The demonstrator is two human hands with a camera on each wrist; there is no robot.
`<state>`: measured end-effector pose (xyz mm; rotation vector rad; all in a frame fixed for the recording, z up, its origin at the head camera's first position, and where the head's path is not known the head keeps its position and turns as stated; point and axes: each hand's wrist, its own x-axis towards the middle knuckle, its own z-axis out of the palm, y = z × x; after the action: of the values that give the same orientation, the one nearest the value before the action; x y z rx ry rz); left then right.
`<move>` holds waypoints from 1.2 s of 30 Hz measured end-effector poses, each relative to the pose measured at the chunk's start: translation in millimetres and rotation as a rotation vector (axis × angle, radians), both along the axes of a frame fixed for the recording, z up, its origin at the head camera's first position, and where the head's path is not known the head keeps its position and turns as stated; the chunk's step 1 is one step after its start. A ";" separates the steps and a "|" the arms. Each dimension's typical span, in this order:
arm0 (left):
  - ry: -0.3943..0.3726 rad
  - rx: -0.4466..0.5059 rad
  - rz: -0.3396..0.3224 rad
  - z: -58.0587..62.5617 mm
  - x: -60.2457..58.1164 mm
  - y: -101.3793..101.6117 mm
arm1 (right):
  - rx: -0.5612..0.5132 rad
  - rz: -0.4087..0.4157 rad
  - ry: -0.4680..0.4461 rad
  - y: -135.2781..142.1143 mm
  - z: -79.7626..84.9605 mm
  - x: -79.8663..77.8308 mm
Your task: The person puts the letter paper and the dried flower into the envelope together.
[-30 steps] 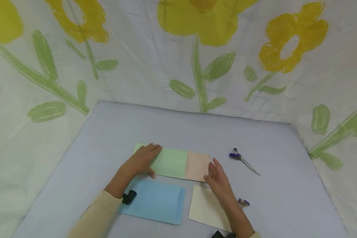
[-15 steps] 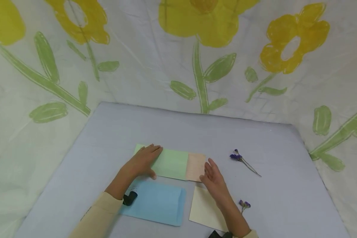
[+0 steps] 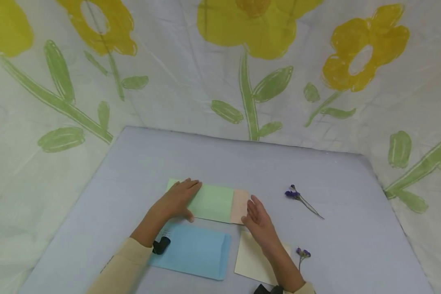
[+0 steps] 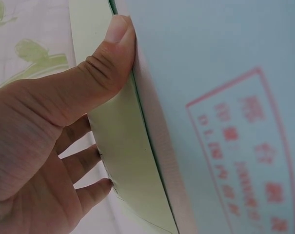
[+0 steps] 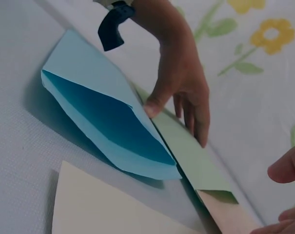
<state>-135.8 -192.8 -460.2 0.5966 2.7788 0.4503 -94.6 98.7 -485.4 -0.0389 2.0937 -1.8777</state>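
Note:
A light green envelope [image 3: 214, 202] lies mid-table, with a pink paper [image 3: 239, 207] sticking out of its right-hand opening. My left hand [image 3: 178, 200] spans the envelope's left part and holds it, thumb at the near long edge and fingers at the far one. In the right wrist view, the mouth of the green envelope [image 5: 215, 196] gapes slightly around the pink paper. My right hand [image 3: 261, 224] is at the pink paper's outer end, fingers extended against it and thumb apart. The part of the pink paper inside the envelope is hidden.
A blue envelope [image 3: 192, 251] lies in front of the green one, its mouth [image 5: 103, 122] gaping. A cream paper piece [image 3: 251, 259] lies partly under my right forearm. Two purple flower sprigs rest to the right, one farther back [image 3: 293, 194], one nearer [image 3: 303, 253].
My right hand has moved left, and less of the pink paper shows outside the green envelope. My left hand keeps its place on the envelope.

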 end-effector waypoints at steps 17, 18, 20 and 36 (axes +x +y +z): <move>0.000 0.005 0.009 -1.5 -0.2 0.7 | -0.002 0.040 0.024 -15.1 2.1 0.4; 0.000 0.002 0.010 -1.5 -0.4 0.7 | 0.000 0.039 0.023 -15.4 2.4 0.6; 0.004 -0.002 0.009 -1.7 -0.7 0.6 | 0.003 0.041 0.029 -15.9 2.6 0.8; 0.018 -0.019 0.012 -3.8 0.2 0.3 | -0.045 0.066 0.030 -20.2 -0.5 -1.0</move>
<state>-135.6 -192.5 -464.0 0.5826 2.8016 0.4225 -95.6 78.5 -485.9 -0.1461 2.0437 -1.8965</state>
